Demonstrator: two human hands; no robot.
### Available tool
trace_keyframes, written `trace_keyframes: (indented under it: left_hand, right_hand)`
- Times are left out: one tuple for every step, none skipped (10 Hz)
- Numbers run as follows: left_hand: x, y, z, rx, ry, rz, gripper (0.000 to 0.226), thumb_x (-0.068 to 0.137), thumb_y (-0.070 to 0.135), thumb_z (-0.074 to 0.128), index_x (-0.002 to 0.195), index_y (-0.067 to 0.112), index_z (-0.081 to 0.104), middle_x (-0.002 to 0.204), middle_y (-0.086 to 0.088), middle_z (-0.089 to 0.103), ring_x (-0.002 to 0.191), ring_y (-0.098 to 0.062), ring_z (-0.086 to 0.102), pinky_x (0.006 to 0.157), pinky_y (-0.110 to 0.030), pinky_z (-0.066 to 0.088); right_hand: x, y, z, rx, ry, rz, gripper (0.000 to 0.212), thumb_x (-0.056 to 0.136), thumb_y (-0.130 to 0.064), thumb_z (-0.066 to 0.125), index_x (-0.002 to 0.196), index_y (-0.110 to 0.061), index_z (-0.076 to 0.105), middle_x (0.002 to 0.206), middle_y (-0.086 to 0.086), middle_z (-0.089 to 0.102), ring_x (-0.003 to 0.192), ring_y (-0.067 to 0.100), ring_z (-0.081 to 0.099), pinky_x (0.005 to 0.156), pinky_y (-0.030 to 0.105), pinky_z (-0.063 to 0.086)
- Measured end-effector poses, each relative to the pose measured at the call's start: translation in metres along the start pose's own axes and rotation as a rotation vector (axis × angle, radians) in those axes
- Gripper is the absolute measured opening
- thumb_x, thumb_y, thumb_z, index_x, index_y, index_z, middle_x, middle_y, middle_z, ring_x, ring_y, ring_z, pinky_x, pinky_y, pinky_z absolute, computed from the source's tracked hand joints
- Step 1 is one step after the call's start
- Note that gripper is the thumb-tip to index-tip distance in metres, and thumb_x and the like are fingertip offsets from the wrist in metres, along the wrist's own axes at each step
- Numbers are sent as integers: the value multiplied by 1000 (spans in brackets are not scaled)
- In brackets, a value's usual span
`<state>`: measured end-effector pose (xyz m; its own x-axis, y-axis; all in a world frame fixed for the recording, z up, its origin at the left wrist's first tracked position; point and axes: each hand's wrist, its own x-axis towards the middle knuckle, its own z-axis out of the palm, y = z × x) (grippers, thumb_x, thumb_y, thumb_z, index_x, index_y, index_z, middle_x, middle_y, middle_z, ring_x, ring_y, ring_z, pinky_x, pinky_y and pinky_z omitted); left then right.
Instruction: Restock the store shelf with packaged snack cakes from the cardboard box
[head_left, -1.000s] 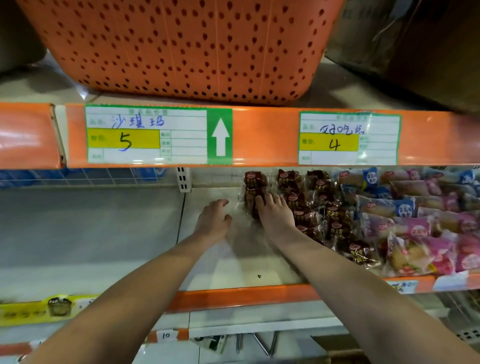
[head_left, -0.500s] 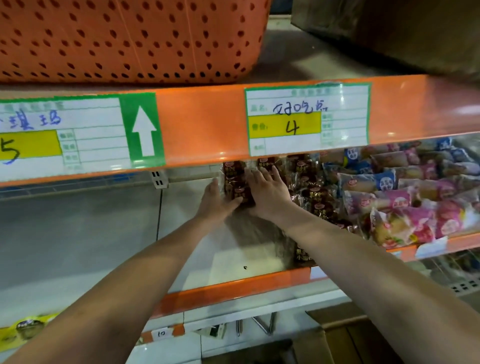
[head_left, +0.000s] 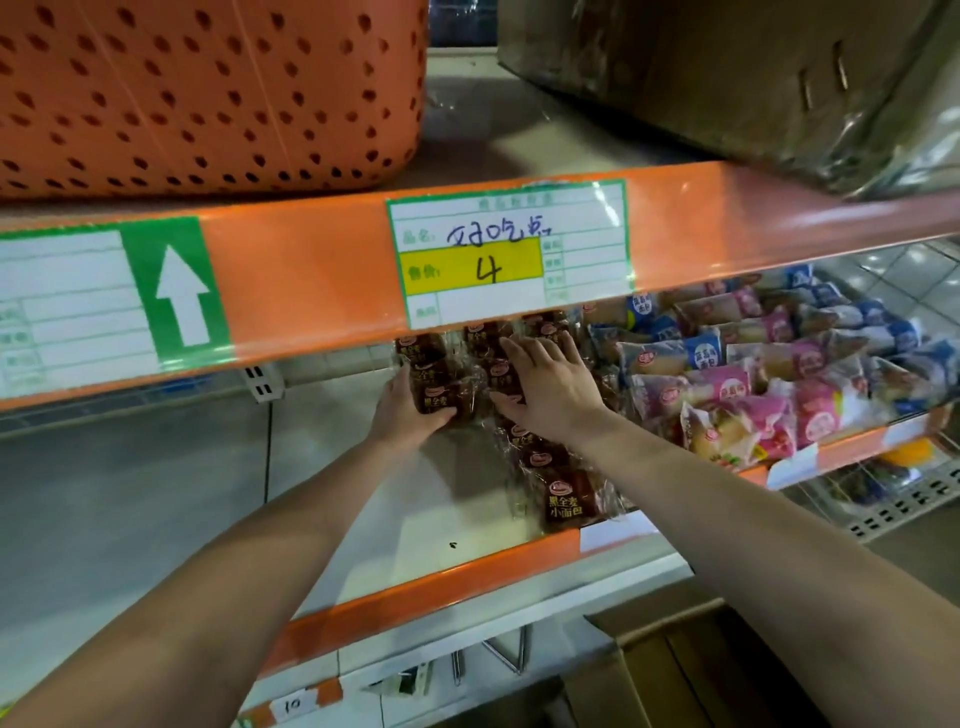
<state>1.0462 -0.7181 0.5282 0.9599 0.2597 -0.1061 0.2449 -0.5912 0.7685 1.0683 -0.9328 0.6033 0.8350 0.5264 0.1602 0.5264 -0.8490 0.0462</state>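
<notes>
Both hands have slid deeper: left hand (head_left: 402, 410) grips a brown snack pack (head_left: 441, 397), right hand (head_left: 550, 382) lies open-palmed on the packs.

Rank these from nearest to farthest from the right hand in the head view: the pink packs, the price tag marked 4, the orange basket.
From the right hand:
1. Price tag: just above, on the shelf edge.
2. Pink packs: to its right, same shelf.
3. Orange basket: upper left, on the shelf above.
</notes>
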Motion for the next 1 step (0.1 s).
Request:
trace_keyframes:
  left_hand:
    - [-4,3,-4,-10,35,53,98,58,58,72,138,15,35,133,-12,50,125,-29,47,104,-49,41]
  right_hand:
    - [-1,-1,-2,1,11,24,71,94,-57,37,151,-16,24,150,5,34,140,24,27,119,46,7]
